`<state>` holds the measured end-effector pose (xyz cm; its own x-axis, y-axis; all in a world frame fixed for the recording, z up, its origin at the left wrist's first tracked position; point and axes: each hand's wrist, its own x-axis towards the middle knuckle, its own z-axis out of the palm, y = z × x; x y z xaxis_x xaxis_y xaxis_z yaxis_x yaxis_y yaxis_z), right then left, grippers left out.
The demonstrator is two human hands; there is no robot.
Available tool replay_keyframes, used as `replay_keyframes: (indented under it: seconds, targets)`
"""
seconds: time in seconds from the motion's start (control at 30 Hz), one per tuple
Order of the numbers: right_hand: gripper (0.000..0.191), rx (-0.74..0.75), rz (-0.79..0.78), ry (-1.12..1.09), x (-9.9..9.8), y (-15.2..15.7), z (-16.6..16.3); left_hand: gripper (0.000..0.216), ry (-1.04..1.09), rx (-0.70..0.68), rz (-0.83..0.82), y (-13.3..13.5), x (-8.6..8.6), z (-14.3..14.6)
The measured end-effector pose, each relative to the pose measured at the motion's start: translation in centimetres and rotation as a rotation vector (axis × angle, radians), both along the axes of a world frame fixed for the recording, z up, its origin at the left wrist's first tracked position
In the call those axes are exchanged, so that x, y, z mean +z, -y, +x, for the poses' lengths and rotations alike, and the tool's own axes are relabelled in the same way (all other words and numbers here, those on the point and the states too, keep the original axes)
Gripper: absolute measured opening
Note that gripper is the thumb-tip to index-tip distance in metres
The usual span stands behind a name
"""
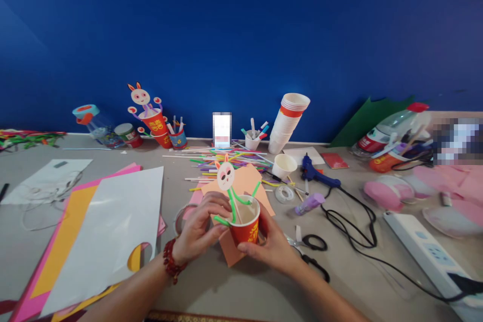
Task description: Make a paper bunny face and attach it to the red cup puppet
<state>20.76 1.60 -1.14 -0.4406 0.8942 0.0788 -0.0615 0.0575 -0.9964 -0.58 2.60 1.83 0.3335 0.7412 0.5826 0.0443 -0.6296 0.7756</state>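
Note:
A red paper cup (246,231) with yellow lettering is tilted slightly near the table's front. My right hand (273,244) is wrapped round its right side, thumb on the front. Rising out of the cup is a paper rabbit face (225,176) on a stick, with green pipe cleaners (232,204) bent as limbs. At the cup's left, my left hand (206,219) has its fingers curved and its thumb apart from them. One green pipe cleaner end shows in that gap; whether the fingertips touch it is unclear. Orange paper (231,254) lies beneath the cup.
Scissors (315,242), a glue stick (310,204), clear tape (284,193) and a corded glue gun (317,173) lie rightward. A power strip (418,246) is beyond. Paper sheets (113,221) cover the left. Stacked cups (285,123) and a finished rabbit cup (154,122) stand behind.

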Motion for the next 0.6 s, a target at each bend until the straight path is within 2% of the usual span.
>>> replay_keyframes:
  seconds: [0.6]
  targets:
    - [0.095,0.022,-0.021,-0.028,0.31,-0.04,0.04,0.009,-0.040,0.008,-0.002,0.03,0.23,-0.12]
